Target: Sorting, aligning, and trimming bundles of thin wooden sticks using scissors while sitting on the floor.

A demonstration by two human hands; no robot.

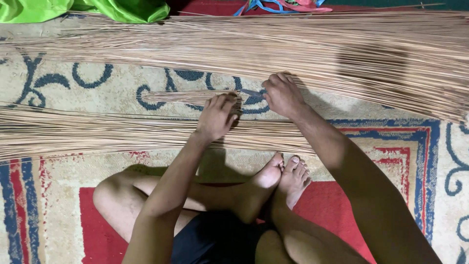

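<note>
My left hand (216,116) is closed around the end of a small bundle of thin tan sticks (185,97) that lies flat and points left. My right hand (282,94) is shut on a small knife whose blade (252,92) points left toward the bundle's end. A wide layer of long sticks (293,49) spreads across the rug beyond my hands. A second flat pile of sticks (97,133) lies under and left of my left hand.
I sit cross-legged on a patterned rug (97,80) of cream, blue and red, my bare feet (286,176) just below the near pile. Green cloth (122,9) lies at the top left, coloured strips (283,5) at the top centre.
</note>
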